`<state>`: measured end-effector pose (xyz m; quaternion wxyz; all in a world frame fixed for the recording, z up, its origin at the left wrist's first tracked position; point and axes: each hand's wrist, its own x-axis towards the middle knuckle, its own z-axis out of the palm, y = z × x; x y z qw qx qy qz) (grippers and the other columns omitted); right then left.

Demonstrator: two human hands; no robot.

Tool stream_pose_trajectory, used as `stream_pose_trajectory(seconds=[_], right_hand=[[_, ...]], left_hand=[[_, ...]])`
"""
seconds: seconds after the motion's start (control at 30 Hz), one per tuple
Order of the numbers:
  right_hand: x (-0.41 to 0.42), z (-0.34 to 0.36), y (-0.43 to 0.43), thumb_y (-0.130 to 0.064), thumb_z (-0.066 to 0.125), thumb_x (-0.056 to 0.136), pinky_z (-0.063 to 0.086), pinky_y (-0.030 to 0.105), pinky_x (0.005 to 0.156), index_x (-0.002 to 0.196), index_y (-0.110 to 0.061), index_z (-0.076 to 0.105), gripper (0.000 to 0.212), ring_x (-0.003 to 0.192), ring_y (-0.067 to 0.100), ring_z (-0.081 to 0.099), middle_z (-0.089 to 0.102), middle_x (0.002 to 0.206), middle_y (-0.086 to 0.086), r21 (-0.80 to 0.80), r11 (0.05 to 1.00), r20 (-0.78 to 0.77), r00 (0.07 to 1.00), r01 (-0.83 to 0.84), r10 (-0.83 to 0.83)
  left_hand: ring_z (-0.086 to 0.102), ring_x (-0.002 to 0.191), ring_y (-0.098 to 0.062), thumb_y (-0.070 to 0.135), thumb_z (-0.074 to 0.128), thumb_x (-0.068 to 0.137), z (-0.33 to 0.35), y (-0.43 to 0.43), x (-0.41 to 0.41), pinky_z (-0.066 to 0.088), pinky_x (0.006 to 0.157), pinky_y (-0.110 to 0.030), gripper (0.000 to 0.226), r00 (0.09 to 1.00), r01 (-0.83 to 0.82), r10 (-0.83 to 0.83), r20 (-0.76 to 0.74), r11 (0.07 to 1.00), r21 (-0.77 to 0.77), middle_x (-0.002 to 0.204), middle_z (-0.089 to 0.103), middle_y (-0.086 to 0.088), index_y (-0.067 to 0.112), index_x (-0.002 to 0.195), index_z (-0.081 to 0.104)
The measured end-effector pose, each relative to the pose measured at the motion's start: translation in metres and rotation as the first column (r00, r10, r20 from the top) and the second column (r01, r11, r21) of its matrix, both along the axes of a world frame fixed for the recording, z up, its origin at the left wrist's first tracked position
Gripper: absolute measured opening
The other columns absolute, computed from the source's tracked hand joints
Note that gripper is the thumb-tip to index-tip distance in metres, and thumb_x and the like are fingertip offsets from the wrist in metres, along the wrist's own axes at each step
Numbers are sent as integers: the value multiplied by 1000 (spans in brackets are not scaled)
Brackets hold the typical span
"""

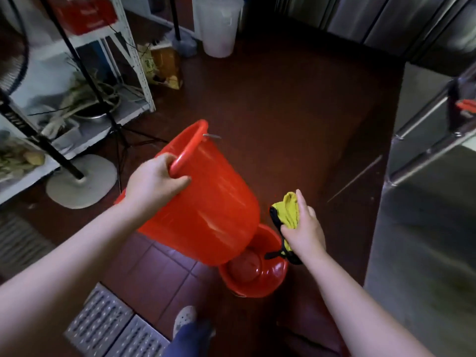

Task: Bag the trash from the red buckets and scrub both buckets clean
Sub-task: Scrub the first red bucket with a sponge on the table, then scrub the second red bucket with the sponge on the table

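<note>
**Tilted red bucket in the left hand, yellow cloth in the right**

Just left of frame centre, at 9 o'clock, the left hand [154, 181] grasps the rim of the tilted red bucket [206, 202]. Its fingers hook over the lip and the thumb presses on the outer wall. At 4 o'clock the right hand [305, 228] clutches a bunched yellow cloth [288, 210] with black edging. The forefinger is stretched out, and the cloth is near the bucket's side but apart from it.

At the bottom edge, at 6 o'clock, is a shoe [184, 318], with a perforated metal grate [116, 331] at 7 o'clock. The second red bucket [257, 279] stands upright on the floor directly under the held bucket's base, which hides part of its rim. A fan base [82, 184] sits at 9 o'clock and a steel counter [425, 228] at 3. Farther off are a white shelf [128, 47] at 10 o'clock and a white tub [219, 27] at 12.

The held bucket's mouth faces 11 o'clock. Its wall looks glossy and streaked.
</note>
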<state>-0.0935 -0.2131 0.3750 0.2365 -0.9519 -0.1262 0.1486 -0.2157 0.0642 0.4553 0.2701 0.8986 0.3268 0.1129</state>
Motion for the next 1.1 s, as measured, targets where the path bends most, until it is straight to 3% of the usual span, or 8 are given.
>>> stream_pose_trajectory(seconds=[0.13, 0.37, 0.63, 0.7, 0.77, 0.83, 1.03, 1.1], right_hand=[[1, -57, 46, -26, 64, 80, 46, 36, 88, 149, -40, -4, 98, 114, 27, 51, 41, 136, 1, -126, 992, -59, 998, -6, -1], [2, -166, 67, -26, 70, 79, 42, 35, 93, 151, -25, 11, 94, 122, 28, 46, 38, 144, 3, -206, 978, -164, 983, 43, -78], [15, -307, 61, -22, 71, 78, 40, 34, 95, 146, -22, 32, 78, 122, 26, 48, 44, 139, 2, -253, 965, -262, 956, 64, -132], [14, -337, 54, -22, 71, 77, 41, 34, 93, 146, -22, 32, 79, 122, 25, 48, 44, 139, 1, -248, 966, -267, 954, 71, -139], [15, -362, 47, -21, 71, 78, 43, 36, 94, 146, -22, 32, 79, 122, 25, 48, 44, 139, 2, -246, 965, -274, 948, 94, -163], [14, -383, 39, -19, 72, 78, 44, 39, 95, 146, -21, 33, 78, 121, 26, 48, 44, 139, 4, -236, 962, -268, 943, 135, -198], [13, -423, 22, -16, 71, 79, 46, 42, 94, 145, -22, 34, 76, 119, 28, 49, 44, 137, 5, -198, 955, -249, 931, 221, -267], [12, -430, 18, -16, 71, 79, 44, 42, 94, 145, -21, 34, 75, 120, 28, 48, 43, 139, 5, -196, 953, -239, 931, 232, -275]], left_hand=[[60, 96, -33, 37, 40, 94, -87, 66, 21, 46, 78, -39, 32, 959, 148, -166, -230, 984, -96, 102, 66, -13, 19, 117, 53], [61, 96, -32, 33, 32, 98, -253, 102, 47, 45, 71, -36, 29, 746, 340, -313, -587, 938, -68, 105, 64, -7, 21, 122, 43], [56, 109, -26, 14, 39, 92, -444, 84, 56, 42, 80, -34, 41, 581, 575, -433, -689, 817, -29, 116, 58, -4, 20, 132, 38], [60, 99, -25, 11, 41, 87, -486, 77, 54, 40, 72, -31, 43, 588, 617, -438, -680, 786, 28, 106, 61, -2, 20, 129, 43], [65, 70, -23, 9, 41, 73, -517, 70, 47, 44, 55, -30, 41, 614, 647, -461, -641, 759, 75, 78, 62, -1, 17, 107, 61], [61, 52, -23, 13, 35, 64, -548, 64, 33, 43, 43, -31, 42, 621, 677, -502, -601, 731, 88, 62, 59, -1, 15, 95, 64], [61, 49, -24, 11, 38, 63, -606, 35, -11, 49, 47, -29, 42, 642, 633, -476, -601, 772, 65, 61, 60, -2, 14, 95, 65], [63, 51, -23, 4, 54, 58, -614, 31, -17, 50, 47, -29, 41, 644, 611, -452, -617, 789, 60, 63, 62, -2, 15, 98, 60]])
